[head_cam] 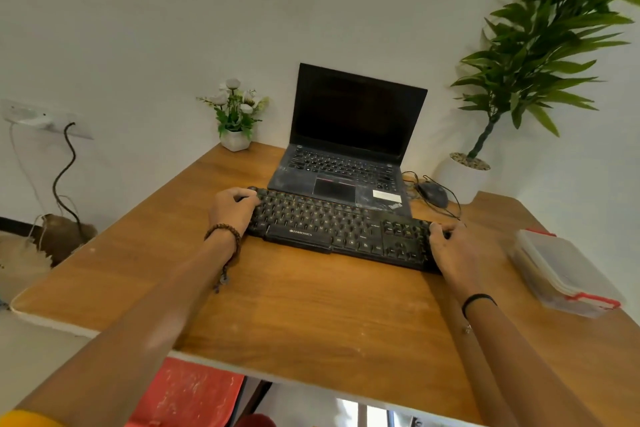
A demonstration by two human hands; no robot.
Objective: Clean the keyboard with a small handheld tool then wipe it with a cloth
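The black keyboard (341, 231) lies flat on the wooden tabletop (294, 305), near its middle, just in front of the open laptop (349, 146). Its long axis runs left to right, slanting a little — the left end sits farther from the person, the right end nearer. The space bar and the printed brand name face the person, so the key rows read the right way up from the camera.

Both hands grasp the keyboard by its ends. The left hand (232, 208) curls around the left edge, fingers over the top corner; a beaded bracelet (225, 236) hangs at that wrist. The right hand (450, 246) wraps the right edge beside the number pad, fingers on the outer keys; a thin black band (479, 300) circles that wrist.

The laptop's front edge touches or nearly touches the keyboard's back — I cannot tell which. To the right of the laptop lies a black mouse (433, 193) with its cable looped. A clear lidded box (564, 274) with red clips sits at the tabletop's right edge, well apart from the keyboard. A small flower pot (236, 121) stands at the back left corner, a tall plant (540, 55) in a white pot at the back right.
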